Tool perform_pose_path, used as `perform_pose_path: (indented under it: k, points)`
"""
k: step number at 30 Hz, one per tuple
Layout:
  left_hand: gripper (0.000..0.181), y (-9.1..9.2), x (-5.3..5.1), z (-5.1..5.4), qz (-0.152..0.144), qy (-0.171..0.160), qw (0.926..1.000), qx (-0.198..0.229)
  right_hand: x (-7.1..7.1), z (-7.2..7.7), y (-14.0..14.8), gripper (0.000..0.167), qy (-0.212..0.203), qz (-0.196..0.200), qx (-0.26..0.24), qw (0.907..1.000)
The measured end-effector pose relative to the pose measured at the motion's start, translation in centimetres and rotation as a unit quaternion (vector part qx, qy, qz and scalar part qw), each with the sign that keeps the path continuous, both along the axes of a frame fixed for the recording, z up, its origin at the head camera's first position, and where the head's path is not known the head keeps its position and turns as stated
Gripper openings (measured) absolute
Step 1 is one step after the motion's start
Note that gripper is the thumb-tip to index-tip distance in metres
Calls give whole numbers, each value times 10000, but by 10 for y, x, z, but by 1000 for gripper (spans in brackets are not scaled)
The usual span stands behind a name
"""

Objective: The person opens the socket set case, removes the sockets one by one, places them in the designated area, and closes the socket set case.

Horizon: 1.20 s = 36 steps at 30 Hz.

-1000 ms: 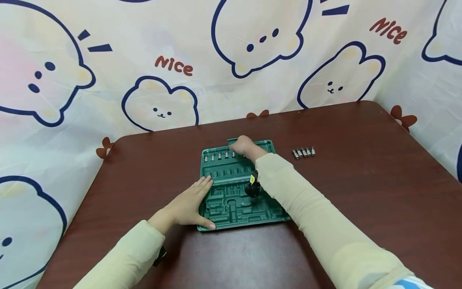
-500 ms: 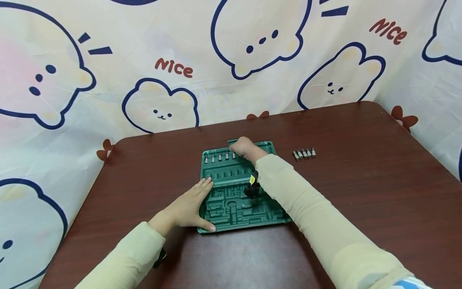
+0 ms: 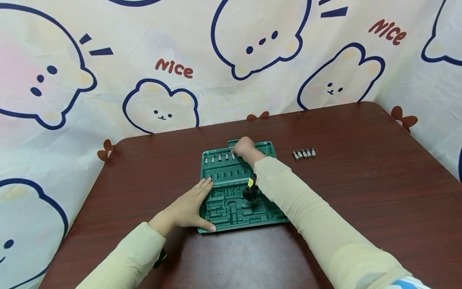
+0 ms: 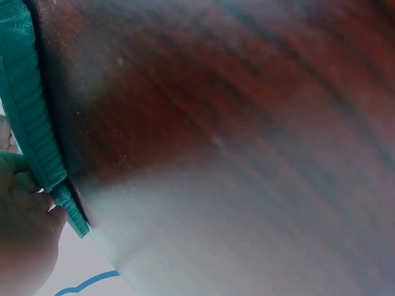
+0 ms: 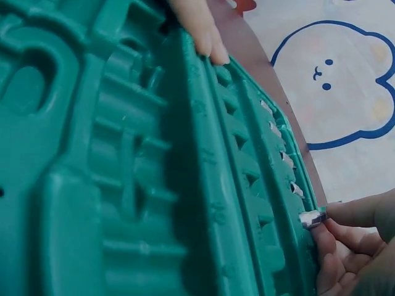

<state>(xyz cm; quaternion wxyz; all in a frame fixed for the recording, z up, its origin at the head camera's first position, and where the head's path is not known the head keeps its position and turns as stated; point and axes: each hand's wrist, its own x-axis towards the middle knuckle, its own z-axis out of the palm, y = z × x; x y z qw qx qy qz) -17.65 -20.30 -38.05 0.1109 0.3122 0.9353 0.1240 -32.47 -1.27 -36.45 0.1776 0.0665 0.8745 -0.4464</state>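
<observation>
Head view: a brown counter (image 3: pixel 361 180) carries a green case (image 3: pixel 249 218), lying unfolded. At the case's left edge, the left hand (image 3: pixel 187 206) rests with fingers and thumb spread, its grip clasping nothing, presumably to steady the case. Over the case's far edge reaches the right hand (image 3: pixel 244 147). Right of the case, five loose bits (image 3: pixel 304 153) lie in a row, probably for easy picking. Along the case's far slots sit four seated bits (image 3: pixel 219 157); beside them the right grip pinches a metal bit (image 5: pixel 313 218) between fingertips, likely for fine control.
</observation>
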Motion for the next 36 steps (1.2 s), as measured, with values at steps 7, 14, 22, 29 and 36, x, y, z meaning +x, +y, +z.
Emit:
perform_pose_path:
  k: [7,14,22,29,36]
  points:
    - [118,-1,1,-2,-59,160,9998,84,4,0,3,17,256,153,-141,9995]
    - [121,0,1,1,90,-51,9999,-90,7,1,7,15,370,274,-445,9979]
    - [120,0,1,1,93,-96,9999,-79,8,-3,9,15,404,306,-563,9971]
    - [120,1,2,2,71,-76,9999,-55,4,-7,14,16,368,24,-1587,9866]
    - [120,1,2,0,47,-26,9999,-163,7,-6,22,21,73,80,-2117,9773]
